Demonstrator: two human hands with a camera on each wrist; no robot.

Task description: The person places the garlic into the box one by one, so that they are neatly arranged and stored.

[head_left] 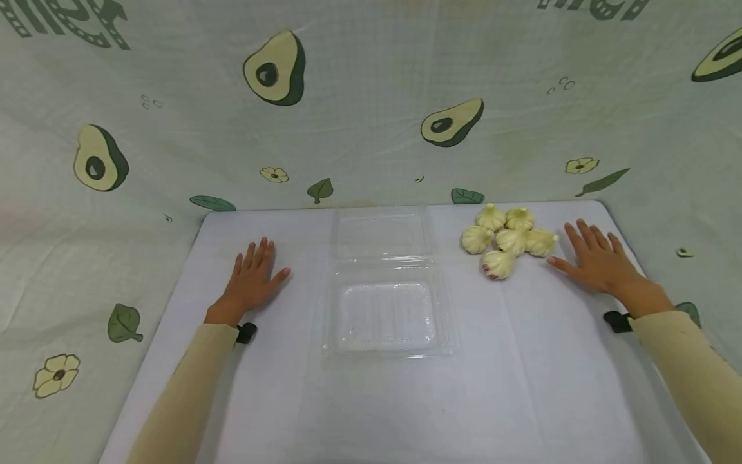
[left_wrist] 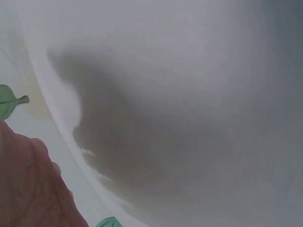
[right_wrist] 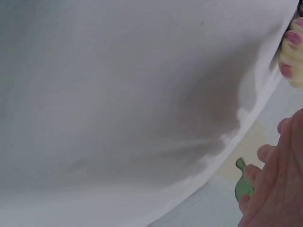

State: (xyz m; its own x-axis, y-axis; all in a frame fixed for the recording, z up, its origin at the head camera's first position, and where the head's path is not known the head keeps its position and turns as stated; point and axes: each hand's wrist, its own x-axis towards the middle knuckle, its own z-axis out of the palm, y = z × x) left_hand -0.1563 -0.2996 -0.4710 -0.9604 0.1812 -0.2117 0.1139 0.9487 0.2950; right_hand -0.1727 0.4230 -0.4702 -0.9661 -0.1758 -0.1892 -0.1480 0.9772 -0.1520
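My left hand (head_left: 249,281), palm down with straight, spread fingers, is over the left part of the table and holds nothing. On the right, my right hand (head_left: 599,261) is spread the same way, its thumb close to a cluster of garlic bulbs (head_left: 512,241). Between the hands lies a clear plastic clamshell container (head_left: 385,316), its lid (head_left: 381,233) folded back away from me. Nothing shows inside it. In the right wrist view, part of a garlic bulb (right_wrist: 293,52) with purple marks shows at the edge. The left wrist view catches only part of the left hand (left_wrist: 35,184).
A white cloth covers the table (head_left: 371,412). Behind and beside it hangs a pale fabric (head_left: 371,148) printed with avocados, leaves and flowers. The garlic stands near the far edge, right of the lid. Dark straps with small devices (head_left: 246,332) sit on both wrists.
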